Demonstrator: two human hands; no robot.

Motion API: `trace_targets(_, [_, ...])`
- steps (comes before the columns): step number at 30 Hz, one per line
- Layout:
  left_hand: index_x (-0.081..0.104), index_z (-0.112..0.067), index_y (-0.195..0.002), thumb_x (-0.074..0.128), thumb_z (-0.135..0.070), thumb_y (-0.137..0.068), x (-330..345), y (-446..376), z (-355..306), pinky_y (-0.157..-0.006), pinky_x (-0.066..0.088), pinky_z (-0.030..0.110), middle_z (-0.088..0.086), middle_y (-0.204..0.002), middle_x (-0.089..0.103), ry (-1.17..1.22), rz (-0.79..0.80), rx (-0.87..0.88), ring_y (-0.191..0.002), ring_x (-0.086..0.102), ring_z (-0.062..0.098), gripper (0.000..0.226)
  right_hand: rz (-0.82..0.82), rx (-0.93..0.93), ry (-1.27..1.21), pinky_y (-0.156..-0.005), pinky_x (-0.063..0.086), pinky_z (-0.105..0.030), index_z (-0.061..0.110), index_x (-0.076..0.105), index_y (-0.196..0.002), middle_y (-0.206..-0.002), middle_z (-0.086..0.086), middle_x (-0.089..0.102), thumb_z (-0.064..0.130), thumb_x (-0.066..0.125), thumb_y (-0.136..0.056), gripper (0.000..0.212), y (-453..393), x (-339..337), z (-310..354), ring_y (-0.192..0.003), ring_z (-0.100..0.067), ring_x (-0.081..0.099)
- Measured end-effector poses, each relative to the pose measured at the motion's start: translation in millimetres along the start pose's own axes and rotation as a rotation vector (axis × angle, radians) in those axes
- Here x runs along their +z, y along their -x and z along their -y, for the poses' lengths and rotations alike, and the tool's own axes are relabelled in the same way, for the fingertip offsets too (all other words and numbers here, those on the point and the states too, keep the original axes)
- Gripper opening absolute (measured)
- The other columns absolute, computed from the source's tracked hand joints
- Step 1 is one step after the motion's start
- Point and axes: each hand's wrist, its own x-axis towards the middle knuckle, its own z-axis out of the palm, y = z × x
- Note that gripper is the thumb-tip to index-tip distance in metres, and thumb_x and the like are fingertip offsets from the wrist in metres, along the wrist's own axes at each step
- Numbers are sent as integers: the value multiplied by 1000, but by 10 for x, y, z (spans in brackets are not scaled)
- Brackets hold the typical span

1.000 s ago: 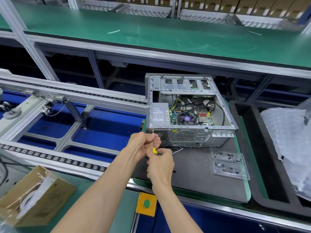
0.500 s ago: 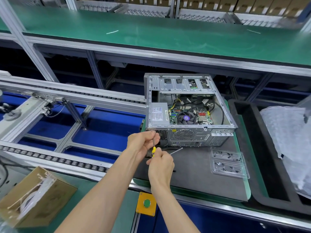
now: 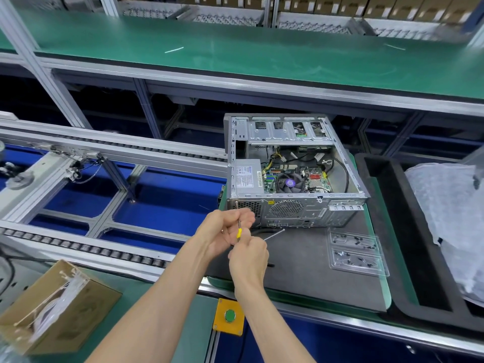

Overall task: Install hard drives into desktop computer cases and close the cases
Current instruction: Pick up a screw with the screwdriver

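Observation:
An open desktop computer case (image 3: 293, 210) lies on its side on a dark mat (image 3: 301, 263), its motherboard, fan and power supply exposed. Just in front of its near left corner I hold a yellow-handled screwdriver (image 3: 238, 231) upright, its metal tip near the case's rear panel. My right hand (image 3: 248, 260) grips the handle from below. My left hand (image 3: 225, 230) curls its fingers round the shaft. Most of the handle is hidden inside my right hand.
A clear plastic tray of small screws (image 3: 356, 252) lies on the mat to the right. Beyond it a black foam tray (image 3: 385, 231) holds white wrapping (image 3: 450, 218). A cardboard box (image 3: 52, 310) sits at the lower left, a yellow button box (image 3: 230, 317) at the front edge, and roller conveyor rails (image 3: 78, 247) on the left.
Both hands stay together on the screwdriver at the case's left rear corner, with only a slight shift. The case has not moved.

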Motion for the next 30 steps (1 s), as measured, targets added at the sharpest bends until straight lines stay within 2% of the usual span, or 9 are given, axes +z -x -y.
trace_targets(4, [69,6,-87,50,6,-97,35,18,-52,-50,58,28,15,-77,74,-122,-73,-2,-60,72,19,21,56,112,-212,-74,55,-52,12,60,-76,-51,-4,66,37,34,-105,47,27,-26,38,-65,-29,60])
trace_targets(7, [71,8,-83,65,6,-91,63,25,-87,-52,58,28,18,-76,73,-171,-147,40,-61,73,22,9,30,15,-182,-61,47,-32,17,60,-82,-65,3,67,47,55,-96,34,44,-59,-5,-72,-19,63])
trace_targets(10, [71,8,-80,75,3,-84,91,43,-107,-50,58,29,18,-72,73,-212,-177,38,-57,72,22,8,-49,-93,-81,-53,32,-17,14,60,-84,-70,9,61,37,69,-89,25,62,-62,-43,-68,-5,56])
trace_targets(14, [72,9,-90,84,-7,-77,77,66,-105,-49,57,25,17,-75,73,-312,-191,90,-60,71,19,24,-48,-97,14,-58,37,-34,10,59,-72,-71,-3,64,34,53,-99,37,55,-22,-44,-72,-24,57])
trace_targets(18, [71,6,-100,65,-12,-96,23,98,-34,-52,57,24,13,-84,73,-175,-64,49,-66,69,17,19,43,20,-24,-72,51,-38,10,63,-80,-72,-8,71,38,36,-105,46,12,30,-24,-76,-25,64])
trace_targets(21, [64,6,-105,41,-2,-103,-7,122,-54,-50,55,25,10,-80,70,-69,49,-47,-60,68,17,25,133,229,-319,-42,39,-26,10,56,-78,-51,-11,64,42,38,-104,45,-33,23,25,-41,-19,48])
trace_targets(23, [61,4,-96,37,3,-101,20,136,-86,-50,54,26,9,-76,64,-89,52,-67,-57,64,17,24,170,309,-438,-36,28,-20,12,54,-80,-52,-18,63,44,43,-101,40,-29,-11,46,-33,-17,37])
trace_targets(27, [68,8,-92,49,9,-97,49,68,-126,-59,62,38,16,-76,71,-240,-98,9,-61,71,23,20,112,125,-273,-51,44,-31,14,60,-81,-64,-7,68,60,53,-91,47,23,-45,49,-53,-22,55])
trace_targets(30, [68,8,-86,66,6,-90,60,25,-123,-75,63,42,18,-75,70,-255,-131,22,-60,70,24,5,-12,-101,-75,-62,43,-36,17,50,-92,-75,4,62,42,68,-87,31,84,-102,47,-73,-20,60])
